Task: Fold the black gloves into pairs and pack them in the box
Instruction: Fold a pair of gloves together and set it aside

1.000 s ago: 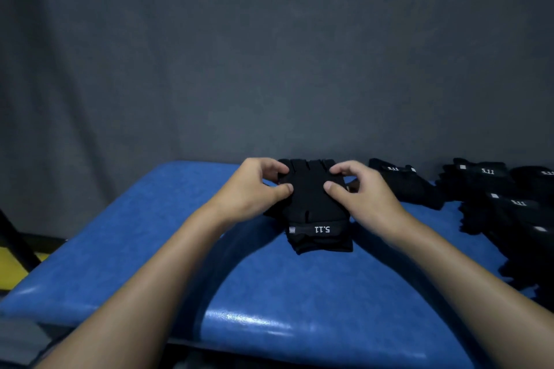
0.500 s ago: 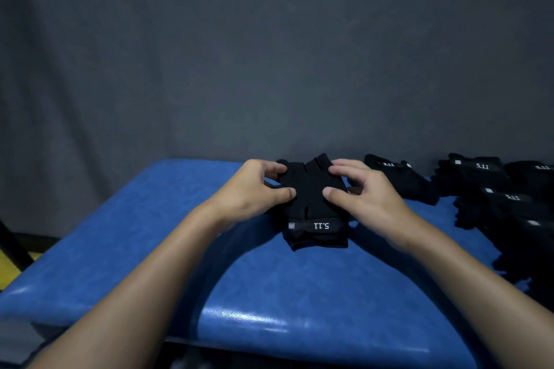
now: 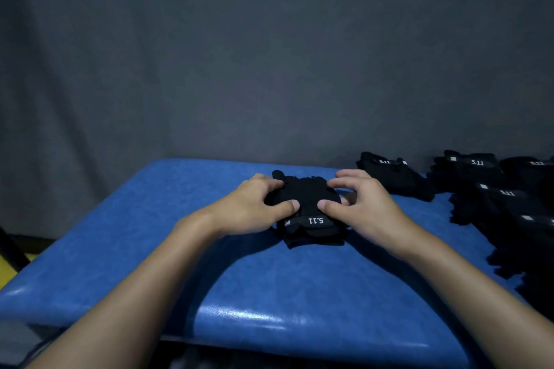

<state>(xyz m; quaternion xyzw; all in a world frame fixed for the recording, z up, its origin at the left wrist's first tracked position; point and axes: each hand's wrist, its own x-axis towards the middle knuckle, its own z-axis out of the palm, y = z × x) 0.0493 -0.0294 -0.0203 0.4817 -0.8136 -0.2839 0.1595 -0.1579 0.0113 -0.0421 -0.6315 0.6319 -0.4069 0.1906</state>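
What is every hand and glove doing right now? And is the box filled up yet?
Left hand: gripping the glove bundle, thumb pressed on top.
Right hand: gripping the same bundle from the other side.
Glove bundle: folded, resting on the blue table, 5.11 label facing up.
Single glove: lying flat, untouched.
Glove pile: loose, heaped at the table's right edge.
Box: not in view.

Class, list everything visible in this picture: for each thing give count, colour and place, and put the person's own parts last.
Glove bundle: one, black with white 5.11 lettering, centre of the table, under both hands.
Loose gloves: a pile, exact count unclear, black with white lettering, right side of the table.
Table: one, blue padded top, foreground.
Backdrop: one, grey cloth, behind the table.
Left hand: one, bare, grip on the bundle's left side.
Right hand: one, bare, grip on the bundle's right side.
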